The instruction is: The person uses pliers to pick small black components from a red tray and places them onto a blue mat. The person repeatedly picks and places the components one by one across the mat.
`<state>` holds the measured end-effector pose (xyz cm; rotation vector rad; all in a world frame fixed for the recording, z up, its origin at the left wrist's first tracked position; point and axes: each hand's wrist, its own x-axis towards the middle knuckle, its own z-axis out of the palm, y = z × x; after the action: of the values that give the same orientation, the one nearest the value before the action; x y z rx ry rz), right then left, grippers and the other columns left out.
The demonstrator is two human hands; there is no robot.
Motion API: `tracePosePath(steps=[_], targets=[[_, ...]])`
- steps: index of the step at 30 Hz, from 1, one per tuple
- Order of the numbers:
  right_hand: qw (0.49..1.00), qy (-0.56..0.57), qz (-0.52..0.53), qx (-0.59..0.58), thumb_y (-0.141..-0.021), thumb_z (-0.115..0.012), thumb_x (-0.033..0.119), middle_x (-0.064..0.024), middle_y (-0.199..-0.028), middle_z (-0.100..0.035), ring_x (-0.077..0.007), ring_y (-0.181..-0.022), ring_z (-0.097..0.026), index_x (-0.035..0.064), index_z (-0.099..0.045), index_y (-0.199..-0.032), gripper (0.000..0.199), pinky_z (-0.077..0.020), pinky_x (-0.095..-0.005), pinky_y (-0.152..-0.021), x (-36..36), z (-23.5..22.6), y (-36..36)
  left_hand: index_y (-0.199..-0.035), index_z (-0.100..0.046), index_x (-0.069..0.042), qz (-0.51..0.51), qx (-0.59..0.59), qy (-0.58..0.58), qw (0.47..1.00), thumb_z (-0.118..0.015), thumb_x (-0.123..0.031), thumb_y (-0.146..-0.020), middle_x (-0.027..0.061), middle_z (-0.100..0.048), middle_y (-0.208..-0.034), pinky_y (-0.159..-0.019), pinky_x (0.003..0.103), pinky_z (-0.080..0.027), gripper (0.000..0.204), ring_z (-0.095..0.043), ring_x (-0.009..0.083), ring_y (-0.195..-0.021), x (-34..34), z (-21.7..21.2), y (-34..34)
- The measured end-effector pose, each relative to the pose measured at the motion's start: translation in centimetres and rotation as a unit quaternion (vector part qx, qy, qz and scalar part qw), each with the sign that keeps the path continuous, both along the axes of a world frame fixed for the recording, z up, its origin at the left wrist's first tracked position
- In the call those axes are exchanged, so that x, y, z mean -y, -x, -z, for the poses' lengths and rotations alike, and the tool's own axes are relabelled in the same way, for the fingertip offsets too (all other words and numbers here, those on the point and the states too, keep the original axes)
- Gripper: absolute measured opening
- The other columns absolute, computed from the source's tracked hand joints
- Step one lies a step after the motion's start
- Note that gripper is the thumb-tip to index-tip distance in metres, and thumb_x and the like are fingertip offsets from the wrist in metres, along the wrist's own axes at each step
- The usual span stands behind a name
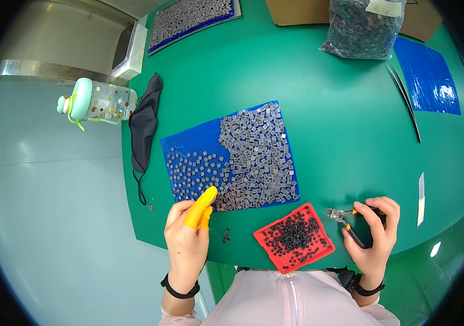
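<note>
My left hand (188, 231) rests at the near edge of a blue sheet (194, 138) covered with several small grey square parts (253, 157). Yellow finger cots cover its index finger and thumb, and the index tip touches the parts at the sheet's near edge. Whether a part is pinched between them I cannot tell. My right hand (376, 233) grips small cutting pliers (346, 217) with black-and-orange handles, jaws pointing left. A red square tray (317, 217) of tiny black pieces lies between my hands. A few black bits (226, 234) lie loose on the mat.
On the green mat (340, 136) lie a black face mask (144, 127), a second blue sheet (427, 76), thin black strips (406, 103) and a clear bag of grey parts (362, 27). A mint-green bottle (98, 102) lies left. Another parts tray (191, 19) and cardboard boxes sit far back.
</note>
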<state>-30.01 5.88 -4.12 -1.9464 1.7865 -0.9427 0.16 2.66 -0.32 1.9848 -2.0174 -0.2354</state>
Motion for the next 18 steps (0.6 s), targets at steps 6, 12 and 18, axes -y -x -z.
tracePosePath(steps=[6, 12, 18], targets=[[1.0, 0.0, -0.005, -0.001, -0.056, -0.076, 0.004, -0.0115, -0.108, -0.055, -0.0321, -0.099, -0.054, 0.0073, -0.067, -0.105, 0.05, -0.0454, -0.0421, -0.082, 0.2, -0.2, -0.1, -0.104, -0.072, -0.006, -0.074, -0.012, 0.009, 0.997, -0.071, 0.007, -0.074, 0.0086, -0.068, -0.085, -0.071, 0.033, -0.051, 0.033, -0.063, 0.0237, -0.086, -0.8, -0.7, -0.2], [1.0, -0.001, 0.005, -0.001, -0.055, -0.075, 0.003, -0.0114, -0.108, -0.054, -0.0319, -0.098, -0.054, 0.0063, -0.067, -0.105, 0.05, -0.0456, -0.0418, -0.082, 0.0, -0.1, 0.0, -0.099, -0.074, -0.005, -0.132, 0.027, 0.021, 0.991, -0.07, 0.009, -0.073, 0.0084, -0.064, -0.089, -0.062, 0.028, -0.049, 0.03, -0.06, 0.0197, -0.078, -3.0, -1.1, -0.9], [1.0, 0.007, -0.003, -0.004, -0.056, -0.075, 0.002, -0.0116, -0.109, -0.054, -0.0318, -0.099, -0.053, 0.0057, -0.067, -0.106, 0.051, -0.046, -0.0413, -0.082, 0.0, 0.1, 0.0, -0.091, -0.075, -0.004, -0.193, 0.062, 0.022, 0.979, -0.075, 0.005, -0.067, 0.0066, -0.064, -0.086, -0.067, 0.032, -0.049, 0.026, -0.056, 0.0228, -0.081, -5.5, -0.3, -1.3]])
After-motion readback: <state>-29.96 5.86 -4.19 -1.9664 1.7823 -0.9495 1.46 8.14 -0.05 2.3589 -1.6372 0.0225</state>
